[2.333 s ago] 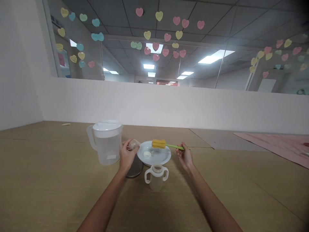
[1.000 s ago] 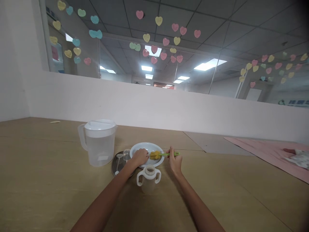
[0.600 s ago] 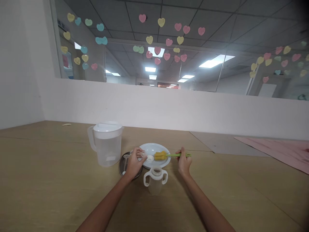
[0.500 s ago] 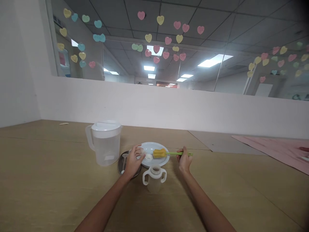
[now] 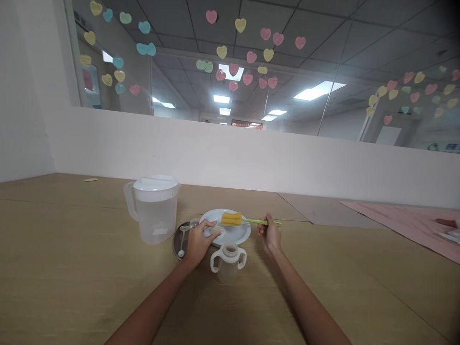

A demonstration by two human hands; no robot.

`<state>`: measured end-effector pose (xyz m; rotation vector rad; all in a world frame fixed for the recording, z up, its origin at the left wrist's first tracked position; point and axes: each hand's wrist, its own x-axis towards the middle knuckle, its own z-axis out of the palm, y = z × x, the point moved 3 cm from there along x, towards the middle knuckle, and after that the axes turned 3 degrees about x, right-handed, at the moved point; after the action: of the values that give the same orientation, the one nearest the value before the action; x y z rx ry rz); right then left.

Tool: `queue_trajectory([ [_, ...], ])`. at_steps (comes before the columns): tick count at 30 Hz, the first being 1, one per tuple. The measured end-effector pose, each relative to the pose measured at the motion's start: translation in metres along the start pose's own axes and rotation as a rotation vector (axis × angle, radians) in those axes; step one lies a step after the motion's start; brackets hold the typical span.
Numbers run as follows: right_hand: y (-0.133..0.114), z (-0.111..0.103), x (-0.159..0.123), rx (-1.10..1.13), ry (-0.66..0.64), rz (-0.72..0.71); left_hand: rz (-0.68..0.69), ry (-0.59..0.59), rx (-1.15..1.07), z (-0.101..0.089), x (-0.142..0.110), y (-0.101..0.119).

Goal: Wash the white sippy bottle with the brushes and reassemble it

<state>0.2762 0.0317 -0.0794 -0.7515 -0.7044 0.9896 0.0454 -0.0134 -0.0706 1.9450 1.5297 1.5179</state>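
My right hand is closed round the green handle of a bottle brush whose yellow sponge head hovers over a white plate. My left hand rests at the plate's left rim, fingers curled on a small white ring-shaped part lying in the plate. A clear two-handled baby bottle stands open in front of the plate, between my hands. A dark round lid with small clear parts on it lies left of the plate.
A clear plastic jug with a white lid stands at the left. A pink cloth covers the table's far right, where another person's hand shows. A low white wall runs behind the table.
My left hand put down the clear dome-shaped piece it held and went to the plate. The brush head dipped down to the plate, then lifted a little above it.
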Motion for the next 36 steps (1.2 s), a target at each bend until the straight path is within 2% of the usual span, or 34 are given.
queue_trajectory([
  [3, 0.002, 0.004, 0.001, 0.046, -0.117, 0.098, 0.033, 0.056, 0.09, -0.003, 0.001, 0.0],
  [5, 0.003, 0.006, 0.001, 0.04, -0.169, 0.107, 0.07, 0.118, 0.128, -0.005, 0.001, 0.0],
  [11, 0.002, 0.001, 0.005, 0.057, -0.099, 0.013, 0.103, 0.18, 0.171, -0.007, 0.001, -0.001],
  [18, 0.001, 0.006, 0.0, 0.028, -0.164, 0.04, 0.046, 0.21, 0.147, -0.009, 0.0, 0.007],
  [22, -0.002, 0.008, -0.002, 0.025, -0.163, 0.032, 0.028, 0.168, 0.137, -0.008, 0.0, 0.009],
  [27, -0.001, 0.008, -0.001, 0.035, -0.164, 0.096, 0.054, 0.117, 0.131, -0.006, -0.001, 0.009],
  [30, 0.001, 0.005, 0.001, 0.072, -0.135, 0.109, 0.067, 0.177, 0.049, -0.009, 0.0, 0.005],
  [33, 0.004, 0.0, 0.004, 0.071, -0.087, 0.099, 0.019, 0.234, 0.003, -0.015, 0.002, -0.004],
  [36, 0.007, -0.005, 0.008, 0.046, -0.026, 0.074, -0.039, 0.189, 0.134, -0.021, 0.002, -0.014],
])
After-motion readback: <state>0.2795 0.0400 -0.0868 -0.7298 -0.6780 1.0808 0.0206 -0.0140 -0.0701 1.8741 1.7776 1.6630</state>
